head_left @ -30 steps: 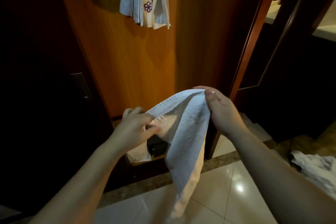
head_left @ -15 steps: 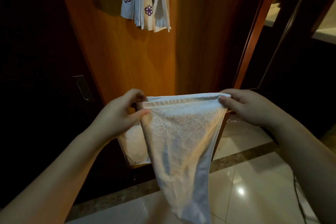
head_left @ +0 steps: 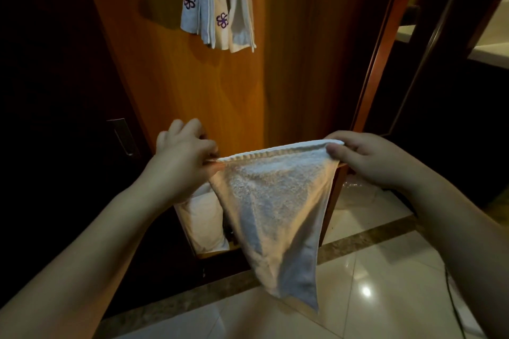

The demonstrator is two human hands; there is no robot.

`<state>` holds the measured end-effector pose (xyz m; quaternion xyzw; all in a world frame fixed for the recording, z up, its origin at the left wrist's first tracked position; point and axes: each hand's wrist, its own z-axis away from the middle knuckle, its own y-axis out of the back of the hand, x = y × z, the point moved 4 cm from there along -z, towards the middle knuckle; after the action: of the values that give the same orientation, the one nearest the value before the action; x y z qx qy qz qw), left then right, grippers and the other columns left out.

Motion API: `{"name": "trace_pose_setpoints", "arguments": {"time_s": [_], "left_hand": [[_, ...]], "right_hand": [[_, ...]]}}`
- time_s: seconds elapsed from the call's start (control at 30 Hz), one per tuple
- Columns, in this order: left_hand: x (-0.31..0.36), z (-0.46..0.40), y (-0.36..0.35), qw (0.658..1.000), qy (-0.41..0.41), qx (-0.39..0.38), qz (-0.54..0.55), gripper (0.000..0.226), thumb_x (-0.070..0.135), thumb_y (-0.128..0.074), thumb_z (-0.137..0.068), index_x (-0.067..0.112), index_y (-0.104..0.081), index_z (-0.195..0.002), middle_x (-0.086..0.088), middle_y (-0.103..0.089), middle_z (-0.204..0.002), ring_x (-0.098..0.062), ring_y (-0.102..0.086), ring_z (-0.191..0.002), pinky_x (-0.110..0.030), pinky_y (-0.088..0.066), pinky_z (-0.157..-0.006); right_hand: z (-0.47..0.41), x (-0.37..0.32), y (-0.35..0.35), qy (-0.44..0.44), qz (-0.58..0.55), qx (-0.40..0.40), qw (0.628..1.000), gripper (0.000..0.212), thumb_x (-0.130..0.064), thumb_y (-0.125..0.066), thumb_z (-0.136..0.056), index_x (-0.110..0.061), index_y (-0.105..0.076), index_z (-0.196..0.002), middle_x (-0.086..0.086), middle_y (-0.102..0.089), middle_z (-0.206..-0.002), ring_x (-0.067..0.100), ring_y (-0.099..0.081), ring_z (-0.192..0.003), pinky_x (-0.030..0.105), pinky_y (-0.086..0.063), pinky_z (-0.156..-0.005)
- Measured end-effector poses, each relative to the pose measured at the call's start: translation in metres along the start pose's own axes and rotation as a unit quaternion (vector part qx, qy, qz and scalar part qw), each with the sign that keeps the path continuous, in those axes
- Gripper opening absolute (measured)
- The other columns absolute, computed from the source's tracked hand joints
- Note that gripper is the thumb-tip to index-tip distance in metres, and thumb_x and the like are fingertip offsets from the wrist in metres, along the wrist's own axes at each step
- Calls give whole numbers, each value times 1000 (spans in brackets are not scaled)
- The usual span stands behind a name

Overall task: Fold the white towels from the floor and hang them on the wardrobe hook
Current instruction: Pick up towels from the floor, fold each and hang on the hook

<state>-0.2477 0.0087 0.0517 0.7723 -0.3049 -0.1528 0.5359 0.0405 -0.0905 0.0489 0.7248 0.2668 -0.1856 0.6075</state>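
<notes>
The wooden wardrobe panel (head_left: 248,107) fills the far middle of the view, lit orange, with a dark door (head_left: 55,91) and its metal handle (head_left: 123,136) to the left and a dark doorway on the right. At the top of the panel hang folded white towels (head_left: 217,5) with purple flower emblems, evidently on the hook, though the hook itself is above the frame. Below is the glossy tiled floor (head_left: 371,270), crossed by a brown stone strip.

Low in the wardrobe an open compartment (head_left: 203,228) shows something white and soft, perhaps a pillow or bedding; I cannot tell which.

Near the middle, the white towel (head_left: 272,201) is held in the air between both hands, its top hem stretched level and the rest hanging to a narrow point. A second ago it hung bunched from hands held close together; since then they have drawn apart and pulled the hem taut. This suggests the towel is squared up, ready for a first fold.

The left hand (head_left: 184,154) pinches the left corner between thumb and fingers. The right hand (head_left: 363,157) pinches the right corner, thumb on the near face.
</notes>
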Motion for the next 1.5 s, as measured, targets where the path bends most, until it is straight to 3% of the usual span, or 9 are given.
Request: {"name": "trace_pose_setpoints", "arguments": {"time_s": [0.2,0.33,0.47,0.6,0.73,0.97,1.07,1.27,1.5], "left_hand": [[-13,0,-20,911,50,-257,319,19,34,-77,-86,23,-62,-82,10,-61,-76,-10,-56,-71,-31,-42,-66],[-11,1,-18,773,56,-181,606,18,18,-77,-72,21,-59,-73,7,-56,-66,-6,-51,-56,-17,-42,-51],[-1,-2,-22,606,66,-68,790,18,12,-75,-67,23,-67,-79,0,-69,-89,-16,-68,-78,-26,-55,-62],[12,4,-30,646,134,-158,735,62,55,-93,-53,23,-80,-104,-12,-75,-112,-28,-73,-102,-34,-60,-74],[12,5,-23,619,137,-179,752,63,52,-90,-62,17,-77,-112,-15,-72,-119,-31,-69,-110,-37,-59,-80],[32,11,-36,555,207,-184,785,32,30,-68,-78,9,-81,-99,-17,-74,-111,-30,-73,-102,-38,-61,-76],[27,17,-45,566,241,-184,767,30,25,-58,-86,9,-81,-97,-18,-74,-111,-29,-73,-102,-38,-61,-77],[10,20,-40,638,195,-186,721,31,31,-73,-72,12,-82,-95,-15,-76,-103,-25,-75,-92,-30,-59,-71],[-4,23,-71,689,277,-115,659,35,33,-68,-83,6,-78,-102,-14,-76,-104,-26,-75,-93,-31,-60,-71]], "right_hand": [[-1,10,0,-11,-35,6,999,29,-67,-38,-95,-52,-63,-98,-36,-62,-97,-10,-60,-93,23,-43,-74],[-1,13,8,2,-146,56,988,36,-77,-48,-84,-50,-67,-97,-15,-69,-94,7,-67,-88,36,-49,-81],[-8,5,12,37,-272,94,957,46,-82,-58,-77,-42,-70,-97,-13,-68,-90,9,-64,-88,34,-51,-80],[-8,-2,11,46,-330,115,936,36,-71,-60,-83,-40,-72,-97,-12,-69,-90,6,-66,-85,20,-54,-71],[-10,9,3,5,-402,133,906,25,-52,-55,-93,-37,-74,-92,-8,-71,-83,8,-67,-75,25,-52,-65],[24,38,-83,-82,-736,-100,664,78,-54,-89,-65,-3,-72,-122,21,-66,-129,36,-64,-120,48,-52,-99],[33,38,-104,-116,-728,-147,660,65,-26,-89,-75,1,-65,-130,23,-62,-135,36,-61,-124,47,-54,-97],[20,50,-95,-161,-692,-55,701,43,-32,-66,-84,-11,-74,-121,15,-65,-134,30,-62,-125,39,-57,-90],[3,49,-111,-210,-650,29,729,52,-35,-69,-87,-3,-63,-128,17,-69,-127,31,-66,-118,38,-59,-88]]}}
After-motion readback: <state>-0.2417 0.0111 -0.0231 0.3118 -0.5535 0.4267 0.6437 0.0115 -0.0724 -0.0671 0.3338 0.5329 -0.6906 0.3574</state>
